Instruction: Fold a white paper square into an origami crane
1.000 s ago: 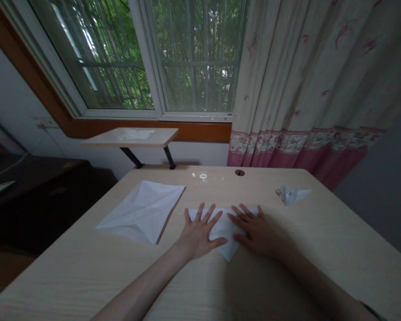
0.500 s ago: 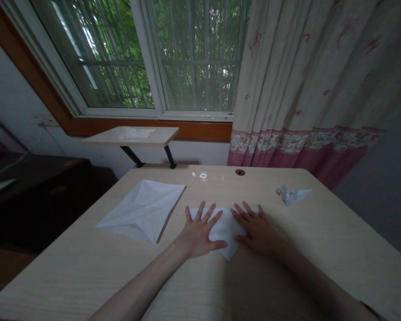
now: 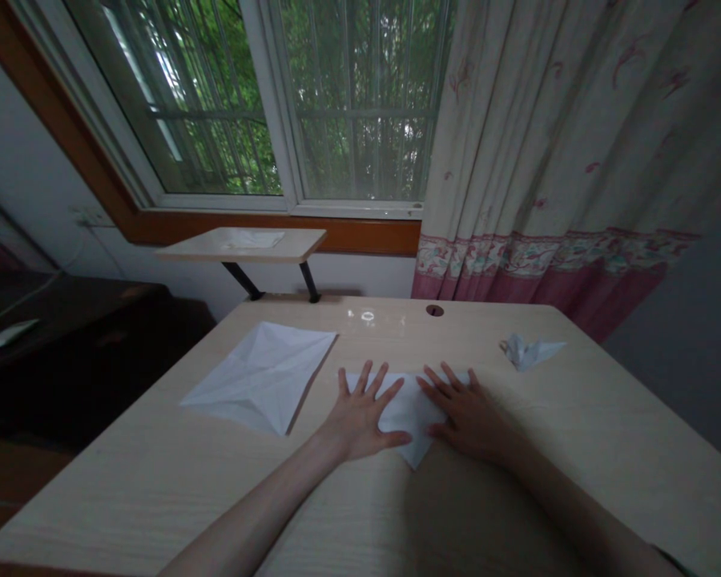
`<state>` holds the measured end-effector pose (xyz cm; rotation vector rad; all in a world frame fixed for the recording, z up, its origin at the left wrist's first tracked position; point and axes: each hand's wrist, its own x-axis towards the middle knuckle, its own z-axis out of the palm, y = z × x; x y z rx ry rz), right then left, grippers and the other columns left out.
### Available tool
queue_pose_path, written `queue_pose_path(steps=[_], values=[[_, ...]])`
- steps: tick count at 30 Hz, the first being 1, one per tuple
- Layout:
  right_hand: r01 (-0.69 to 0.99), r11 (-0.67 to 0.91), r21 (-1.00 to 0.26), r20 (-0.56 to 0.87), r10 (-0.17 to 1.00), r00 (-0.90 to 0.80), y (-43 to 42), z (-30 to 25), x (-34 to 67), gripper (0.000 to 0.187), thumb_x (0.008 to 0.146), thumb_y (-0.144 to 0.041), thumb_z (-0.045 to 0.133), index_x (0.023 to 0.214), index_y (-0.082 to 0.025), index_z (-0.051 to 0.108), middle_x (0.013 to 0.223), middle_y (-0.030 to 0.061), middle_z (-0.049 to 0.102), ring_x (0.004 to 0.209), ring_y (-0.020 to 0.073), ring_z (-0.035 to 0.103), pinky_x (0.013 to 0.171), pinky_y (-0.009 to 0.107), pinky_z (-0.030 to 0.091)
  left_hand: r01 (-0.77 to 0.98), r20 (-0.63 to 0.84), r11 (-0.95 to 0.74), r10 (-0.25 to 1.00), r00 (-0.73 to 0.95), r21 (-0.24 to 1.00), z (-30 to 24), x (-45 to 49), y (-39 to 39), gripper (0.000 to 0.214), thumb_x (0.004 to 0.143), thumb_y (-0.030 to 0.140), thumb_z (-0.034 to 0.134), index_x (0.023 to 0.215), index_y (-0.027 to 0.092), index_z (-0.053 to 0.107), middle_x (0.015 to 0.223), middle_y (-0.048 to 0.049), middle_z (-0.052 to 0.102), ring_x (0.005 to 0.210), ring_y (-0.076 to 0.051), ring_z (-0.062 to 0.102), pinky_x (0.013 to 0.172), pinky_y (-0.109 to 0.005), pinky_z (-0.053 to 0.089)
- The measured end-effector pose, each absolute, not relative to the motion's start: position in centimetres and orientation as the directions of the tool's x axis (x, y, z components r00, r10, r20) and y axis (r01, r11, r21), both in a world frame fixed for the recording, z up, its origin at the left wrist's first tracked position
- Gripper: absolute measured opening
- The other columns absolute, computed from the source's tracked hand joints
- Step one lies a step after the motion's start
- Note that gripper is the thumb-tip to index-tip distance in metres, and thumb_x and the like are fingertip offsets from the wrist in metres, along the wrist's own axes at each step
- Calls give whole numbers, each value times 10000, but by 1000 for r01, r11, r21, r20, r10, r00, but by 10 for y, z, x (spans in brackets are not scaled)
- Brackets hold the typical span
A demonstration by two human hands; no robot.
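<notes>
A white sheet of paper folded into a triangle [image 3: 413, 415] lies flat on the wooden desk, one corner pointing towards me. My left hand [image 3: 360, 421] rests on its left half with fingers spread. On its right half lies my right hand [image 3: 465, 415], also palm down with the fingers apart. Between the two thumbs and forefingers the middle of the paper shows; parts of both sides are hidden under the hands. A creased, unfolded sheet of white paper [image 3: 267, 375] is to the left. Towards the right stands a small folded paper crane [image 3: 529, 351].
The light wood desk [image 3: 336, 513] has a raised shelf [image 3: 201, 247] at its back left, with white paper [image 3: 253, 239] on it. A round cable hole [image 3: 434, 310] is near the back edge. Behind are a window and a patterned curtain [image 3: 517, 160]. Dark furniture [image 3: 96, 353] stands at the left.
Both hands stay spread on the folded paper with no visible motion over it. The whole view has shifted very slightly.
</notes>
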<state>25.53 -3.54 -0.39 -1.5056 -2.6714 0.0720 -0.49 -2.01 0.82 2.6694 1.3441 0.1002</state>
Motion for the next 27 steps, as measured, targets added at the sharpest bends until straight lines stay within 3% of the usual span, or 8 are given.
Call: queue_pose_path(steps=[6,13,21,27], values=[[857,506,-93,57,862,-503,-34,-8,257,799,889,-734,422,1542,-302,264,1592,114,279,1458,430,221,1057,801,149,762,59,-626,778,626,166,4,-7,-18,914,802,849,408,1547,353,221,1629,-123,147,1488,-443,102,1050,-818,-12],[841,529,-117,46,848,-527,-30,-9,266,935,787,-766,561,1538,-277,294,1595,137,263,1465,441,187,1089,773,113,639,142,-747,663,735,181,5,-11,-10,951,780,839,470,1526,270,312,1597,-146,268,1485,-363,218,1169,-662,66],[731,637,-244,45,760,-648,-19,-16,283,1075,746,-778,595,1552,-158,243,1599,180,234,1489,333,196,1207,576,81,542,150,-784,601,785,303,13,-11,-4,951,749,753,635,1465,161,433,1532,-183,383,1429,-309,374,1191,-513,259],[699,636,-326,70,754,-653,-19,-16,283,1121,702,-778,642,1559,-190,224,1600,172,250,1479,340,231,1211,570,64,530,187,-777,608,772,338,12,-12,-2,847,741,712,683,1401,207,524,1487,-139,471,1386,-292,447,1181,-501,296]])
